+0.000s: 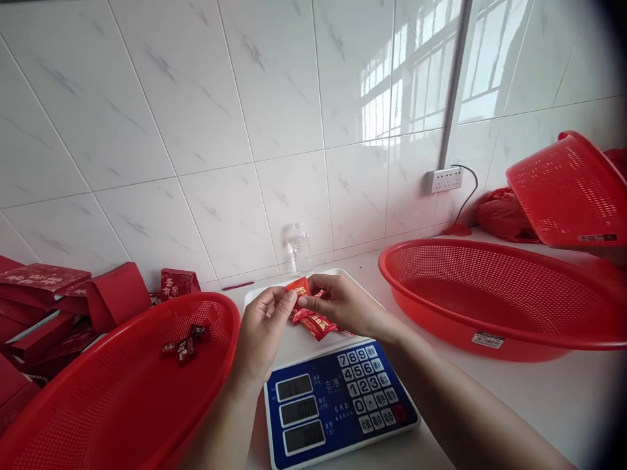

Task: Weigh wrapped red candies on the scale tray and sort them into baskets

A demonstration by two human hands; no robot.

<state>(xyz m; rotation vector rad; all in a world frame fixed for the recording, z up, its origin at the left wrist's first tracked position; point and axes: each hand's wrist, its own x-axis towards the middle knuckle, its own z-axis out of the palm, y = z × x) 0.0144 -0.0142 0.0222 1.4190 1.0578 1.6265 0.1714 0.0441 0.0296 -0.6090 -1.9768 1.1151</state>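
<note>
Clock centred on hands, 12 = toward wall. One red printed packet [297, 286] is being held up over the weighing pan [290, 349] by both hands. Left hand [262, 323]: thumb and fingers together, clamped on the packet's near-left side. Right hand [345, 303]: thumb and fingers also closed, the packet's right edge being pinched. Fingertips of both hands are being kept close together; the packet is sitting right between them, at 2 o'clock of the left hand, 10 o'clock of the right.

More red packets [319, 324] are being carried by the pan at 5 o'clock, just below the right hand, partly hidden by it. Blue keypad panel [337, 405] is being shown at 6 o'clock; 0.00 is being displayed on the lower two readouts, top one too faint to read.

Small dark-red wrapped candies [186, 349] are being held in the left red basket [122, 418], 8 o'clock. Right red basket [465, 297] is being seen at 3, clear bottle [300, 248] at 12.
</note>
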